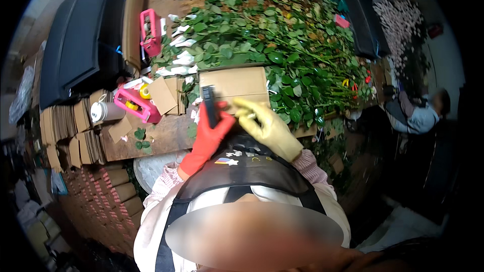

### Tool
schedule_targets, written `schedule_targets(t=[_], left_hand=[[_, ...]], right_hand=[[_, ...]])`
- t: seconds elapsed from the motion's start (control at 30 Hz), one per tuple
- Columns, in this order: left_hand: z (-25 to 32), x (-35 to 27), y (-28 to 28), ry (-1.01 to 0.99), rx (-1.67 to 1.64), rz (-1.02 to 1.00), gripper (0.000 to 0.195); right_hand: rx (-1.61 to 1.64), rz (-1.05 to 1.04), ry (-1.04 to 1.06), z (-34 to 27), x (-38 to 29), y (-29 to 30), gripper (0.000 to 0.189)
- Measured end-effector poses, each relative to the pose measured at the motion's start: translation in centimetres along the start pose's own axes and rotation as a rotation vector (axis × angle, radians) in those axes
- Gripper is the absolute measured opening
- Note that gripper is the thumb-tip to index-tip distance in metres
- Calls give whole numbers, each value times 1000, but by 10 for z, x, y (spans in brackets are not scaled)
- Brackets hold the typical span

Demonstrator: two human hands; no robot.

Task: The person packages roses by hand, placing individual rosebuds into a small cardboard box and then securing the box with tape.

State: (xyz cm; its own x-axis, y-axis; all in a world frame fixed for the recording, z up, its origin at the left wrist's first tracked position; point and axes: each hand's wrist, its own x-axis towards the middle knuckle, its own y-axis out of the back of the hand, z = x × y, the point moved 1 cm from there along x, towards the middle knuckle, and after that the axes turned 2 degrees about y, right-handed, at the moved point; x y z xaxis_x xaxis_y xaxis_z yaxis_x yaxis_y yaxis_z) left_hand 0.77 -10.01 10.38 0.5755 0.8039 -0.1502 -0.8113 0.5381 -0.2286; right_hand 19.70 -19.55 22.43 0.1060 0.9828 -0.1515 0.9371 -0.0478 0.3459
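Note:
My left hand (211,132), in a red rubber glove, grips a narrow black tool (209,102), stapler-like in shape; blur hides its details. To its right is my right hand (264,126) in a yellow rubber glove. Its fingers are partly curled, with a gap between thumb and fingers, and I see nothing clearly held. Just beyond both hands lies a flat brown cardboard piece (234,79) with a dark rim along its far edge. Leafy green rose stems (242,51) spread behind and to the right of it, their white-wrapped heads (184,58) pointing left.
Left on the wooden table (151,143) are two pink tape dispensers (138,105) (150,32), a white lidded cup (107,112) and stacked cardboard pieces (60,121). Large black boxes (83,34) stand behind them. At far right, a person (412,111) sits near piled pale flowers (399,26).

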Motion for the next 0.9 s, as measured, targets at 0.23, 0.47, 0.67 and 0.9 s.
schedule_targets(t=[0.23, 0.47, 0.67, 0.9], left_hand=[[-48, -4, 94, 63, 1117, 212, 93], [-61, -25, 126, -333, 1036, 609, 48], [-53, -7, 225, 42, 570, 1039, 26], [-72, -5, 256, 208, 185, 807, 31]], right_hand=[[267, 582, -99, 107, 42, 6, 44], [183, 376, -146, 74, 33, 15, 29], [162, 208, -151, 29, 42, -18, 29], [81, 177, -108, 17, 30, -19, 27]])
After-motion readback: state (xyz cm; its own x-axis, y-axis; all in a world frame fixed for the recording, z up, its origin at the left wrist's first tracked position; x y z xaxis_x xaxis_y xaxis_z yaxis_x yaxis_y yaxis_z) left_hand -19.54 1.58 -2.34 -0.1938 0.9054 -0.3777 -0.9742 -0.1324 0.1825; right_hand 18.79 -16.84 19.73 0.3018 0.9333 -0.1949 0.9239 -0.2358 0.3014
